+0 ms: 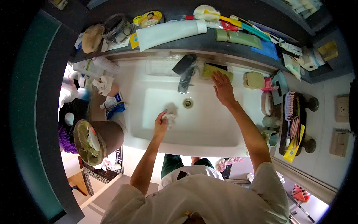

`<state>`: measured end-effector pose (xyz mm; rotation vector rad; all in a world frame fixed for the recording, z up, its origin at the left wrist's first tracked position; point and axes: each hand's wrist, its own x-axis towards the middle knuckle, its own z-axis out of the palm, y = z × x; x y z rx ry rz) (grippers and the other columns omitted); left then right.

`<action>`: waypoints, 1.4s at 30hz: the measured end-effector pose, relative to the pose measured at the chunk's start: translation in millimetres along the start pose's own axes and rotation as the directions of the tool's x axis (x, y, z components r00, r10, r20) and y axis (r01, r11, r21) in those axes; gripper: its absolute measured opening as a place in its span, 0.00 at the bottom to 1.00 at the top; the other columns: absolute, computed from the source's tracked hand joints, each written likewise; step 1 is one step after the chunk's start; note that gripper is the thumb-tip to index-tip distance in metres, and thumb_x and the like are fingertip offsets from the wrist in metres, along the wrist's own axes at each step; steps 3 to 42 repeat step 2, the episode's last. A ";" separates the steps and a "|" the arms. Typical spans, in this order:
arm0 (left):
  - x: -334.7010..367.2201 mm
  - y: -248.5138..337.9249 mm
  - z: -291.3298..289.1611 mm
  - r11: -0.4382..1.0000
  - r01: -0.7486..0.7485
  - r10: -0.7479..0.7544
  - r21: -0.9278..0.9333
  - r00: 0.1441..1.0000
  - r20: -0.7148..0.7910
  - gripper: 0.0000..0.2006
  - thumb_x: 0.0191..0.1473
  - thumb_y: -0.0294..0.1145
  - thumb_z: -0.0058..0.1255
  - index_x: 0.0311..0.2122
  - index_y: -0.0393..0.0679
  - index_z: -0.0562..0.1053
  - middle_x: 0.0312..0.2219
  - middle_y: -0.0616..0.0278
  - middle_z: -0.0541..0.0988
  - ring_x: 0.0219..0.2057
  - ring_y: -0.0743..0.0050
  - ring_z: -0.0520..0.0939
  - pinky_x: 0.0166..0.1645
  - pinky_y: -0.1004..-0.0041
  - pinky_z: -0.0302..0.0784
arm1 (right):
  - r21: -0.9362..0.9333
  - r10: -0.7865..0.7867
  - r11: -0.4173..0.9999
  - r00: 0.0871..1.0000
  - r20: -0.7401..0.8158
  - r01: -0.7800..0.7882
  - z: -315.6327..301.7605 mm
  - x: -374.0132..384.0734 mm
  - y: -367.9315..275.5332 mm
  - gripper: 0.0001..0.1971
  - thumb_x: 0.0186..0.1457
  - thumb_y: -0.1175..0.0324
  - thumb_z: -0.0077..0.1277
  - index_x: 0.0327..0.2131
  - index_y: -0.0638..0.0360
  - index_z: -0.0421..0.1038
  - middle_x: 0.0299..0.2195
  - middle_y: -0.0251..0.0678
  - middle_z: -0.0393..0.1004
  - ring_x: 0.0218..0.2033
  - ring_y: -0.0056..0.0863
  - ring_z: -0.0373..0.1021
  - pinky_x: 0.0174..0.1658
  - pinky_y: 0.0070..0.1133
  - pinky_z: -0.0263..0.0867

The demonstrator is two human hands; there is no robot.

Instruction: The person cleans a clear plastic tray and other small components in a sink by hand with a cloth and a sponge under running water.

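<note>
My left hand (160, 125) is closed round a crumpled whitish cloth (170, 116), low over the left part of the white sink basin (209, 127). My right hand (224, 89) reaches to the back right of the sink, its fingers stretched out. Their tips lie at the near edge of a yellow-green block like a sponge (213, 72) on the back ledge; whether they press on it I cannot tell. Between the hands, further back, stands the dark faucet (185, 72). The round drain (188, 103) shows below its spout.
Overhead, a dark shelf holds a large white tube (171, 33), a green tube (238, 38) and toothbrushes (238, 25). A trash bin (112, 140) stands at the left. On the right are a beige sponge (254, 80), a cup (273, 139) and a tray with a pink hairbrush (289, 106).
</note>
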<state>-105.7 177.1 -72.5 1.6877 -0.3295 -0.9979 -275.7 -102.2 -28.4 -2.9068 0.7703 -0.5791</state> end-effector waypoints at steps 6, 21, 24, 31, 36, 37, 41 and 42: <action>8.7 -7.1 3.2 0.988 -0.116 0.119 0.097 0.993 -0.024 0.16 0.50 0.25 0.39 0.46 0.48 0.65 0.16 0.75 0.60 0.15 0.90 0.54 0.18 0.86 0.52 | -0.112 0.011 0.994 0.997 0.083 -0.002 7.5 1.9 -10.6 0.24 0.44 0.73 0.46 0.48 0.57 0.56 0.53 0.34 0.49 0.56 0.30 0.43 0.57 0.30 0.40; 8.7 -7.1 3.2 0.988 -0.116 0.119 0.097 0.993 -0.024 0.16 0.50 0.25 0.39 0.46 0.48 0.65 0.16 0.75 0.60 0.15 0.90 0.54 0.18 0.86 0.52 | -0.112 0.011 0.994 0.997 0.083 -0.002 7.5 1.9 -10.6 0.24 0.44 0.73 0.46 0.48 0.57 0.56 0.53 0.34 0.49 0.56 0.30 0.43 0.57 0.30 0.40; 8.7 -7.1 3.2 0.988 -0.116 0.119 0.097 0.993 -0.024 0.16 0.50 0.25 0.39 0.46 0.48 0.65 0.16 0.75 0.60 0.15 0.90 0.54 0.18 0.86 0.52 | -0.112 0.011 0.994 0.997 0.083 -0.002 7.5 1.9 -10.6 0.24 0.44 0.73 0.46 0.48 0.57 0.56 0.53 0.34 0.49 0.56 0.30 0.43 0.57 0.30 0.40; 8.7 -7.1 3.2 0.988 -0.116 0.119 0.097 0.993 -0.024 0.16 0.50 0.25 0.39 0.46 0.48 0.65 0.16 0.75 0.60 0.15 0.90 0.54 0.18 0.86 0.52 | -0.112 0.011 0.994 0.997 0.083 -0.002 7.5 1.9 -10.6 0.24 0.44 0.73 0.46 0.48 0.57 0.56 0.53 0.34 0.49 0.56 0.30 0.43 0.57 0.30 0.40; 8.7 -7.1 3.2 0.988 -0.116 0.119 0.097 0.993 -0.024 0.16 0.50 0.25 0.39 0.46 0.48 0.65 0.16 0.75 0.60 0.15 0.90 0.54 0.18 0.86 0.52 | -0.112 0.011 0.994 0.997 0.083 -0.002 7.5 1.9 -10.6 0.24 0.44 0.73 0.46 0.48 0.57 0.56 0.53 0.34 0.49 0.56 0.30 0.43 0.57 0.30 0.40; 8.7 -7.1 3.2 0.988 -0.116 0.119 0.097 0.993 -0.024 0.16 0.50 0.25 0.39 0.46 0.48 0.65 0.16 0.75 0.60 0.15 0.90 0.54 0.18 0.86 0.52 | -0.112 0.011 0.994 0.997 0.083 -0.002 7.5 1.9 -10.6 0.24 0.44 0.73 0.46 0.48 0.57 0.56 0.53 0.34 0.49 0.56 0.30 0.43 0.57 0.30 0.40; 8.7 -7.1 3.2 0.988 -0.116 0.119 0.097 0.993 -0.024 0.16 0.50 0.25 0.39 0.46 0.48 0.65 0.16 0.75 0.60 0.15 0.90 0.54 0.18 0.86 0.52 | -0.112 0.011 0.994 0.997 0.083 -0.002 7.5 1.9 -10.6 0.24 0.44 0.73 0.46 0.48 0.57 0.56 0.53 0.34 0.49 0.56 0.30 0.43 0.57 0.30 0.40; 8.7 -7.1 3.2 0.988 -0.116 0.119 0.097 0.993 -0.024 0.16 0.50 0.25 0.39 0.46 0.48 0.65 0.16 0.75 0.60 0.15 0.90 0.54 0.18 0.86 0.52 | -0.112 0.011 0.994 0.997 0.083 -0.002 7.5 1.9 -10.6 0.24 0.44 0.73 0.46 0.48 0.57 0.56 0.53 0.34 0.49 0.56 0.30 0.43 0.57 0.30 0.40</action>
